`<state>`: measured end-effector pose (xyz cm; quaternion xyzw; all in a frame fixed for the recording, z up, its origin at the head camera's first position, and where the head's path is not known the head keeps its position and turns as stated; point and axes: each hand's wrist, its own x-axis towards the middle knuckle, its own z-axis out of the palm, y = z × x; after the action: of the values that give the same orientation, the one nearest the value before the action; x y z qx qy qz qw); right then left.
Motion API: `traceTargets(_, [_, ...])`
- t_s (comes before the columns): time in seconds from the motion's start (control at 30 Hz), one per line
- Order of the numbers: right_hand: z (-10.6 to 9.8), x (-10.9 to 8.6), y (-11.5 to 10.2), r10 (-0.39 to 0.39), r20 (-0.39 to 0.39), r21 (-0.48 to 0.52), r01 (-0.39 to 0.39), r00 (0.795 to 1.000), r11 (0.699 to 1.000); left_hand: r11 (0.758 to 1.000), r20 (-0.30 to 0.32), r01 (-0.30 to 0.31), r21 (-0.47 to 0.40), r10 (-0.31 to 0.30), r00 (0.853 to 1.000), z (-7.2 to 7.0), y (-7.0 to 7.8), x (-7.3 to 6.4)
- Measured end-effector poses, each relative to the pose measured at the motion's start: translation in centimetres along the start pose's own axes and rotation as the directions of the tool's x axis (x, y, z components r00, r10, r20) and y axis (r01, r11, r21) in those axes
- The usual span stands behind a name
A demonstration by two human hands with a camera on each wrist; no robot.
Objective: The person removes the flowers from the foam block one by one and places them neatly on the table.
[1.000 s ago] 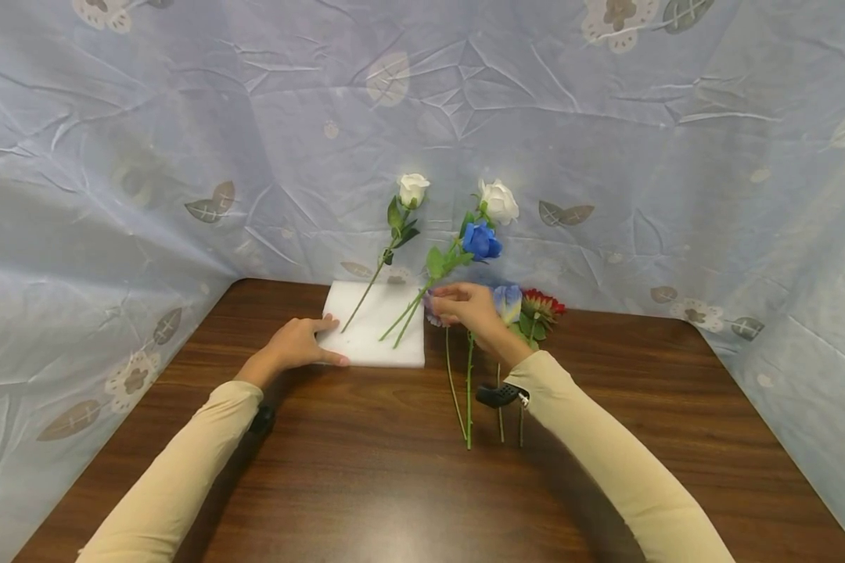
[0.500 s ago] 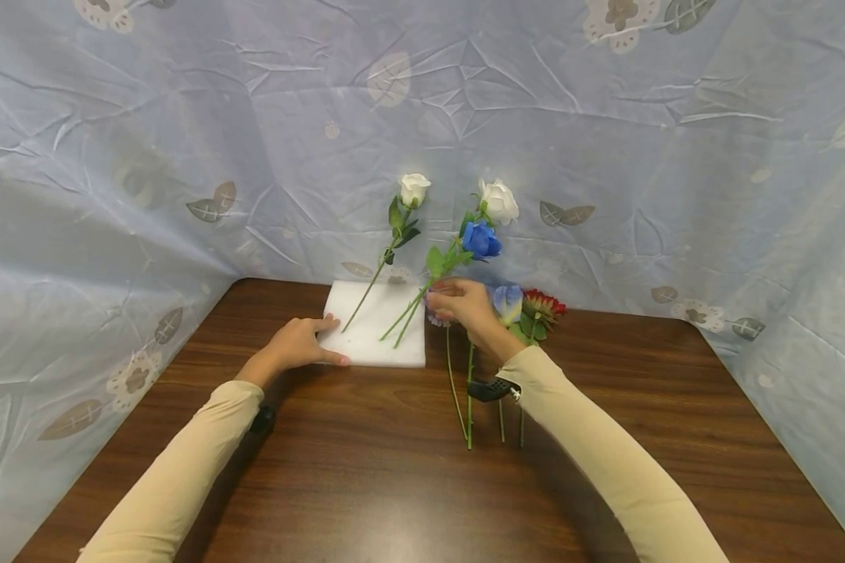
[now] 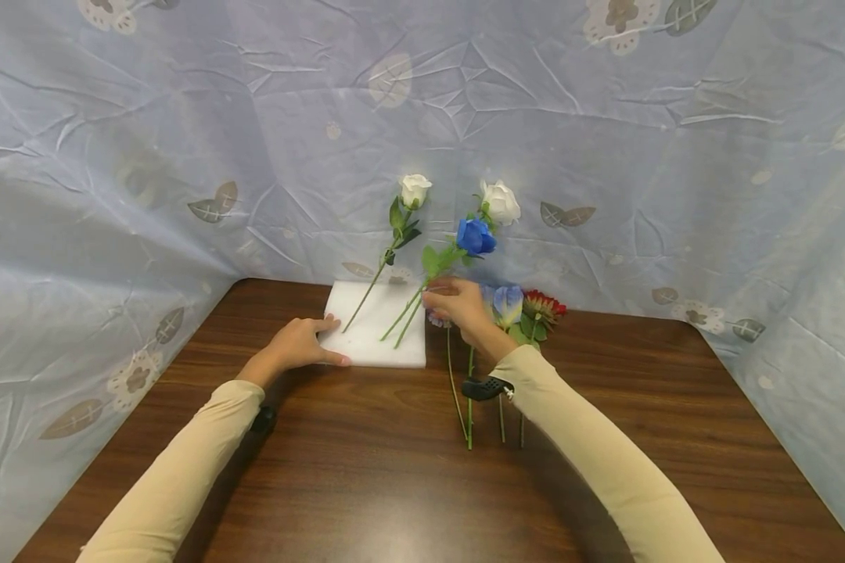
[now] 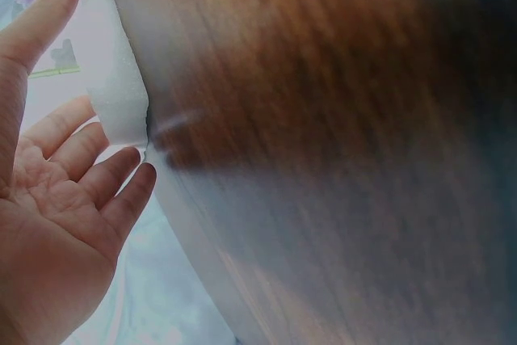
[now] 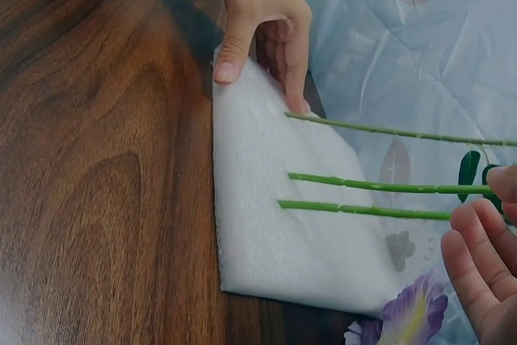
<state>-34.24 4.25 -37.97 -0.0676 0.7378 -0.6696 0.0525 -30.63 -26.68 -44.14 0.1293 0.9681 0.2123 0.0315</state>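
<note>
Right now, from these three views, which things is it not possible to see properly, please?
- Head view: the purple flower, partly covered by the right hand.
- Right wrist view: blooms of the three standing stems, beyond the right edge.
- Same view: how deep those stems go, hidden by the white foam block.
- Left wrist view: the table, blurred toward the right.

Compared with one second ago, the right hand point(image 3: 459, 307) is slightly more to the left, together with its black wristband point(image 3: 487, 389). The blue flower point(image 3: 475, 237) also leans further left, and more pale blue petals point(image 3: 508, 303) are visible.
</note>
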Motion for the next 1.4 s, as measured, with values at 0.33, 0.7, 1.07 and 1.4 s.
traceTargets(0.33, [1.4, 0.2, 0.1, -0.118, 0.055, -0.098, 0.123, 0.991, 0.988, 1.000, -0.001, 0.002, 0.004, -0.002, 1.000, 0.0, -0.1, 0.1])
traceTargets(0.7, [3.1, 0.4, 0.7, -0.138, 0.075, -0.102, 0.145, 0.988, 0.984, 1.000, -0.005, 0.004, -0.005, -0.004, 1.000, 0.2, -0.1, 0.1])
traceTargets(1.07, [4.4, 0.3, 1.4, -0.141, 0.129, -0.076, 0.151, 0.982, 0.986, 1.000, -0.012, 0.000, 0.003, 0.000, 1.000, 0.1, 0.1, 0.0])
traceTargets(1.4, [4.8, 0.4, 1.8, -0.157, 0.185, -0.122, 0.182, 0.970, 0.976, 1.000, -0.022, -0.002, 0.002, 0.002, 1.000, 0.0, 0.3, 0.0])
